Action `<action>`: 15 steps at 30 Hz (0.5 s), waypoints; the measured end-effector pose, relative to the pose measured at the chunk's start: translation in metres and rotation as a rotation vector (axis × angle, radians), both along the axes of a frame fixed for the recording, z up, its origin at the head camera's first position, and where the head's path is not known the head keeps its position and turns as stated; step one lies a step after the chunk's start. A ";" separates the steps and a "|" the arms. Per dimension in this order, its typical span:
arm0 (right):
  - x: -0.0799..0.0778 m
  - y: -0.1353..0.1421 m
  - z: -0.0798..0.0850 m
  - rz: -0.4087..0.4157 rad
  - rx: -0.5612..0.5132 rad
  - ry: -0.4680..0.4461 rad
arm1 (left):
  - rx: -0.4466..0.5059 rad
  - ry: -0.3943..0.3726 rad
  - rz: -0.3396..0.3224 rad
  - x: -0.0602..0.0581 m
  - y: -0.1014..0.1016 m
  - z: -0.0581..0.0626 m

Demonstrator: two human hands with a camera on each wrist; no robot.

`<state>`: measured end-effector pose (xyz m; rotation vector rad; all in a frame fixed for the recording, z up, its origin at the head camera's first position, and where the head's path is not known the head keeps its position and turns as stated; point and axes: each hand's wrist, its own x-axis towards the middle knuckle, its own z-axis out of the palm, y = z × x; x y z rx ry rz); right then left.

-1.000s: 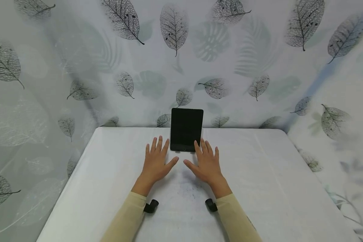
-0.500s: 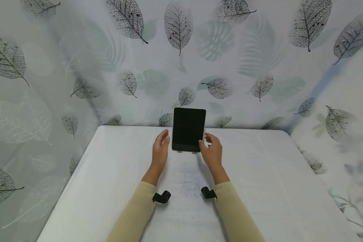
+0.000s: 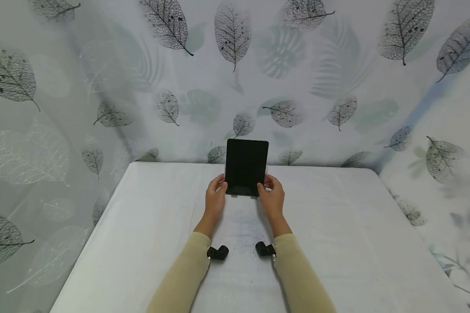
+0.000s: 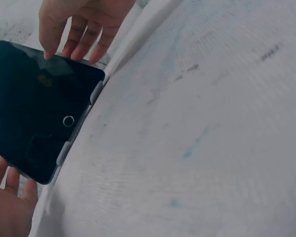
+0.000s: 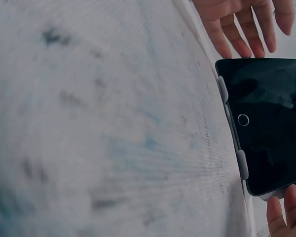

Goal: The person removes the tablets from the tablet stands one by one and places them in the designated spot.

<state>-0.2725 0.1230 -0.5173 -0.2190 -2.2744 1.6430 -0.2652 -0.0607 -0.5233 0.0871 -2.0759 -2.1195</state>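
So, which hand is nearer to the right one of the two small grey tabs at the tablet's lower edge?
The right hand: it is at the right edge of the tablet, close to that tab. The left hand is farther, at the left edge.

Black tablet (image 3: 246, 167), white table (image 3: 337, 234), beige sleeves (image 3: 178, 274), black wrist cameras (image 3: 219, 252), grey-white backdrop (image 3: 219, 87) with dark leaf print

In the head view, a tablet (image 3: 246, 165) hides the middle of the far edge of the table (image 3: 344, 230), and its sides cover some fingertips of the left hand (image 3: 215, 198) and right hand (image 3: 272, 198). The picture's bottom cuts off the table's near edge and both sleeves (image 3: 180, 269); each wrist view crops the tablet. Smudges (image 5: 56, 37) on the table are too blurred to make out.
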 end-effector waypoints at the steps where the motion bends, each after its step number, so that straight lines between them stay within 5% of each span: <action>1: 0.000 0.000 -0.001 -0.004 -0.001 0.001 | -0.003 0.000 0.003 0.001 0.000 -0.001; 10: -0.001 -0.002 -0.022 -0.113 -0.024 0.019 | -0.034 0.052 0.067 -0.004 0.006 -0.019; 15: -0.001 -0.002 -0.032 -0.139 0.001 0.060 | -0.155 0.082 0.147 -0.009 0.011 -0.028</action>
